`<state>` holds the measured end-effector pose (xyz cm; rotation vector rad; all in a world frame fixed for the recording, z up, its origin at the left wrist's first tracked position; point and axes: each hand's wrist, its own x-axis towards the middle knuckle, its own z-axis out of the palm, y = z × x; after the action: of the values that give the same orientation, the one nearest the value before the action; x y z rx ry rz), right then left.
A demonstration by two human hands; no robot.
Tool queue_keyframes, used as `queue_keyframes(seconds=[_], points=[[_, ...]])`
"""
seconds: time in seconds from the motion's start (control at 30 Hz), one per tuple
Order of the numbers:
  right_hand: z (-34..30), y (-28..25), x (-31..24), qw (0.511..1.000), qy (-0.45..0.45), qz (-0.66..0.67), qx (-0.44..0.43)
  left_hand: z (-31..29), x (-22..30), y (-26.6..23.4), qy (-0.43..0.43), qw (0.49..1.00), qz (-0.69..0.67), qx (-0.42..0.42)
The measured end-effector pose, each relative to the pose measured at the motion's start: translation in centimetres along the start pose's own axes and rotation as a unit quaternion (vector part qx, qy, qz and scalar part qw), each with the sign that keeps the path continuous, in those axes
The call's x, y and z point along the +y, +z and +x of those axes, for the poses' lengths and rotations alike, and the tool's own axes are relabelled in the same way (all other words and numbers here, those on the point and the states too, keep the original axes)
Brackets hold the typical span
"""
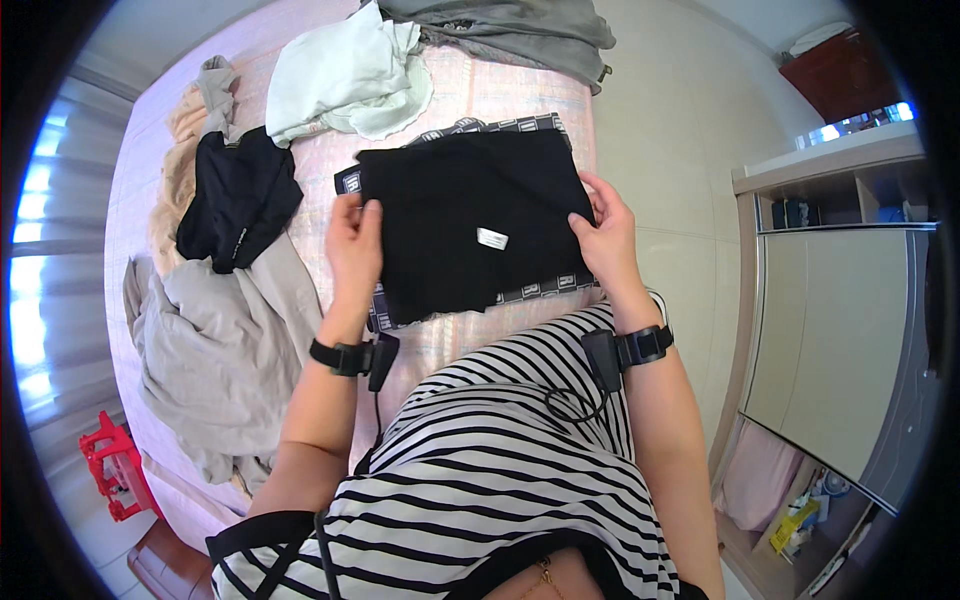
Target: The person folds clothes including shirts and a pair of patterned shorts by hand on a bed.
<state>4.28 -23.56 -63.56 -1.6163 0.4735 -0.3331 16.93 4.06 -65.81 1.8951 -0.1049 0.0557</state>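
A black garment (pixel 450 200) is spread in a roughly rectangular shape on the bed, a small white label (pixel 491 239) on its upper face. Under it, a dark garment with a pale repeated print (pixel 543 288) shows along the far and near edges. My left hand (pixel 355 250) grips the black garment's left edge, thumb on top and fingertips partly hidden. At the opposite edge my right hand (pixel 608 235) pinches the cloth between thumb and fingers. Each wrist wears a black strap with a small device, the left strap (pixel 345 358) and the right strap (pixel 640 346).
On the bed (pixel 460 350) lie a white garment (pixel 345 75), grey clothing (pixel 510 35), a black piece (pixel 240 195), a peach cloth (pixel 177 175) and a grey-beige garment (pixel 215 350). A red plastic object (pixel 117 467) stands beside the bed at left. A cabinet (pixel 835 340) stands to the right.
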Motion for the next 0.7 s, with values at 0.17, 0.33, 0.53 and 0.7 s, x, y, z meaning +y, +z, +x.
queue_keyframes(seconds=[0.17,0.33,0.53,0.7], points=[[1.6,2.2,1.9,0.971,-0.036,-0.236,0.02,1.3,-4.0,-2.5,-0.042,0.984,0.175,-0.003],[1.8,2.0,6.6,0.983,-0.017,-0.183,0.022,-0.7,-0.6,-1.1,0.156,0.937,0.309,0.042],[3.7,3.0,4.3,0.992,0.086,-0.089,-0.017,-1.3,1.9,1.5,0.288,0.882,0.338,-0.158],[5.6,4.2,1.9,0.983,0.181,-0.019,-0.019,-1.0,-0.2,2.7,0.289,0.864,0.379,-0.161]])
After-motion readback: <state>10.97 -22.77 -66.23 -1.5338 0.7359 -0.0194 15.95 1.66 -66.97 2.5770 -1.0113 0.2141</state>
